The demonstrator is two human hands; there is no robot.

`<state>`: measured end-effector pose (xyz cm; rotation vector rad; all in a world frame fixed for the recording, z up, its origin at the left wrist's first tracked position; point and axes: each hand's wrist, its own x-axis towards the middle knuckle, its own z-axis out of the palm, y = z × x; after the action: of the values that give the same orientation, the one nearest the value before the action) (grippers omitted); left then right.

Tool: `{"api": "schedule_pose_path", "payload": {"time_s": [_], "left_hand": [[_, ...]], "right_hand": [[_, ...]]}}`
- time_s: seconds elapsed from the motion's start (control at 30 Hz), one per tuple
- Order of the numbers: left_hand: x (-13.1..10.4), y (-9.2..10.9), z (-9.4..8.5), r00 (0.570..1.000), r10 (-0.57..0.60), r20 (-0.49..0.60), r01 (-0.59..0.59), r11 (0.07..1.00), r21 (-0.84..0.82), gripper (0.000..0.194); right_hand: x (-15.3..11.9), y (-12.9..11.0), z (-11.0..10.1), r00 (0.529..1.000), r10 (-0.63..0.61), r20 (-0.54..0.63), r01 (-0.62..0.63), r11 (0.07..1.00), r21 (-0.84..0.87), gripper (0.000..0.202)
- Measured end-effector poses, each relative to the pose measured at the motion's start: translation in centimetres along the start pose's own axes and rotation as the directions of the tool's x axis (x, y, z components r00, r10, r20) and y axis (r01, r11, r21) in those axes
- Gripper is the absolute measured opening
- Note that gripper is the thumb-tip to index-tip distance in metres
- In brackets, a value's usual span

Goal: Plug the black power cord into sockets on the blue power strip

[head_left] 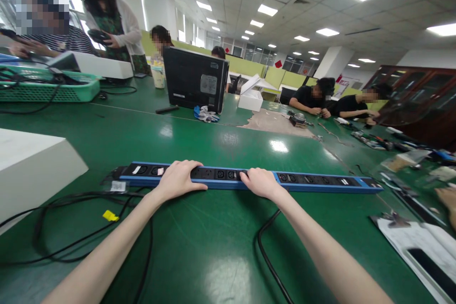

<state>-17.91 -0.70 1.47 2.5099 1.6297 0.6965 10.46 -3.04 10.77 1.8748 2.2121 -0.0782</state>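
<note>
A long blue and black power strip (pixel 210 174) with a row of sockets lies across the green table in front of me. My left hand (pixel 178 180) grips it left of its middle, thumb along the near side and fingers over the far edge. Right of the middle, my right hand (pixel 261 181) is wrapped over the same strip, its fingertips partly hidden. Black cable (pixel 151 237) loops lie by my left forearm, with a yellow tag (pixel 110 215) among them. Another black cable (pixel 265 251) runs toward me beside my right forearm.
A white box (pixel 32 166) stands at the left, a green basket (pixel 71 90) behind it. A black computer case (pixel 194 78) and gloves (pixel 205 114) are ahead. At the right lie a clipboard (pixel 402 242) and loose parts; another person's hand (pixel 447 199) shows at the edge. Several people are around the table.
</note>
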Motion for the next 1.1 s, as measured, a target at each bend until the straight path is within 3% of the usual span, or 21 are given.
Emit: {"api": "schedule_pose_path", "payload": {"time_s": [0.17, 0.43, 0.77, 0.97, 1.1], "left_hand": [[-0.1, 0.3, 0.0, 1.000, 0.000, -0.004, 0.000, 1.000, 0.001, 0.072], [0.0, 0.2, -0.1, 1.000, 0.001, 0.005, -0.001, 1.000, -0.008, 0.072], [-0.1, -0.1, -0.1, 1.000, -0.008, -0.009, 0.008, 1.000, -0.007, 0.072], [0.1, -0.1, 0.0, 1.000, -0.014, -0.005, 0.014, 1.000, -0.001, 0.072], [0.2, -0.4, 0.1, 1.000, -0.008, -0.004, 0.008, 1.000, 0.002, 0.073]], "right_hand": [[1.6, 0.3, -1.4, 0.997, -0.033, 0.068, 0.034, 0.999, -0.013, 0.059], [0.6, -0.3, 0.2, 0.999, 0.022, -0.029, -0.023, 0.999, -0.045, 0.064], [2.1, -0.6, -0.5, 0.994, -0.072, -0.079, 0.058, 0.985, -0.163, 0.058], [3.0, -1.4, 0.9, 0.979, -0.159, -0.131, 0.125, 0.963, -0.238, 0.050], [3.0, -1.7, 1.8, 0.976, -0.108, -0.187, 0.066, 0.973, -0.220, 0.052]]}}
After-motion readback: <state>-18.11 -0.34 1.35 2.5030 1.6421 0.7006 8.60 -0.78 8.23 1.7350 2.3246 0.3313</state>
